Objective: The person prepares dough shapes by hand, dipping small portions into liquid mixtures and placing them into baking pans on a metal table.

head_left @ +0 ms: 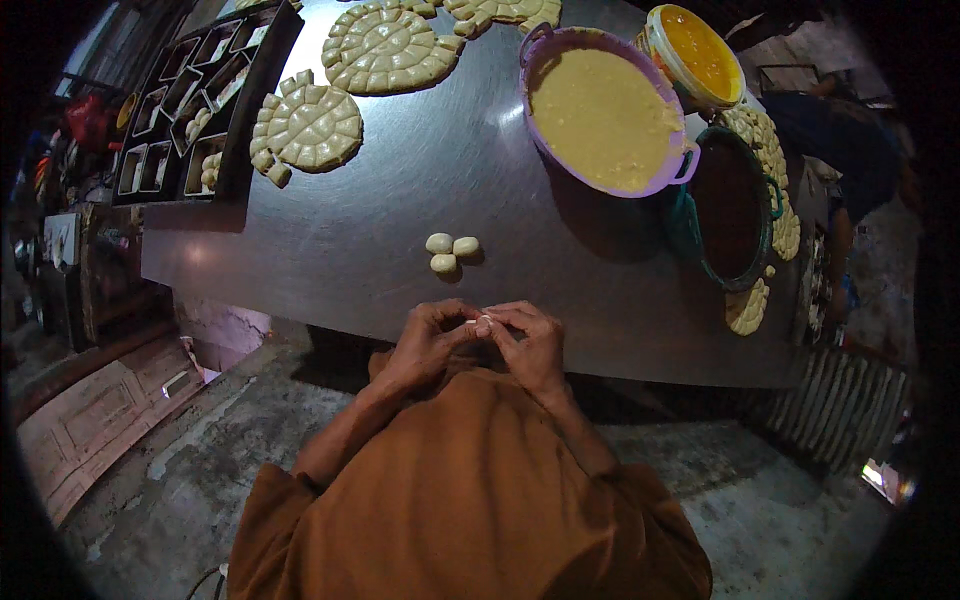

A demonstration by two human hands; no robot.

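My left hand (436, 338) and my right hand (528, 338) meet at the near edge of the metal table, fingers bent inward. Between their fingertips is a small pale piece of dough (482, 322), mostly covered by the fingers. Just beyond the hands, three smooth dough balls (443, 263) sit close together on the table (370, 220). Farther back to the left lies a flat round of dough cut into sections (318, 130), with a larger one (385, 50) behind it.
On the right stand a purple basin (600, 110) of pale yellow mixture, a tub of orange filling (695, 50) and a green-rimmed bucket (730, 210) with dark contents. More dough pieces (748, 308) lie beside the bucket. At the left, a dark tray holds several small tins (155, 165).
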